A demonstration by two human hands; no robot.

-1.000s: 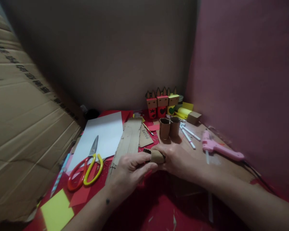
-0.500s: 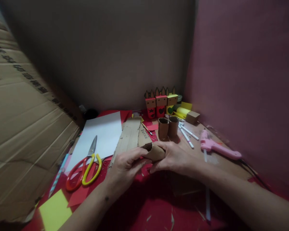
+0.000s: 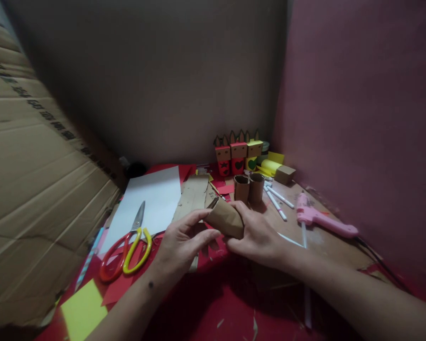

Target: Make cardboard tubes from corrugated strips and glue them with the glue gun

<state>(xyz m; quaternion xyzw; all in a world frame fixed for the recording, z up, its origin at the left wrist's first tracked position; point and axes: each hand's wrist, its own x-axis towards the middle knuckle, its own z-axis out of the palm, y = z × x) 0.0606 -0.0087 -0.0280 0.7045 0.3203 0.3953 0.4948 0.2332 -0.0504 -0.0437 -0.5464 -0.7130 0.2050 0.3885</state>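
Above the red table surface, a brown cardboard tube (image 3: pixel 224 219) lies tilted between my hands, its open end up toward the left. My right hand (image 3: pixel 257 232) grips the right end, fingers behind and thumb below. At the left end, my left hand (image 3: pixel 184 239) has its fingers by the rim and its thumb against the lower edge in a loose hold; some fingertips are hidden. Just beyond stand two similar cardboard tubes (image 3: pixel 249 189), upright side by side. Left of my left hand lie scissors (image 3: pixel 129 248) with one red and one yellow handle.
White paper (image 3: pixel 152 196) and a cardboard strip (image 3: pixel 191 194) lie at left centre. A pink glue gun (image 3: pixel 319 218) with a cord rests at right, near white pens (image 3: pixel 276 203). Three decorated tube figures (image 3: pixel 237 154) stand at the back. A large cardboard sheet (image 3: pixel 28 189) leans at left.
The tube has turned so that more of its side shows and its open end points further up. My left thumb has moved apart from the fingers, loosening its pinch.
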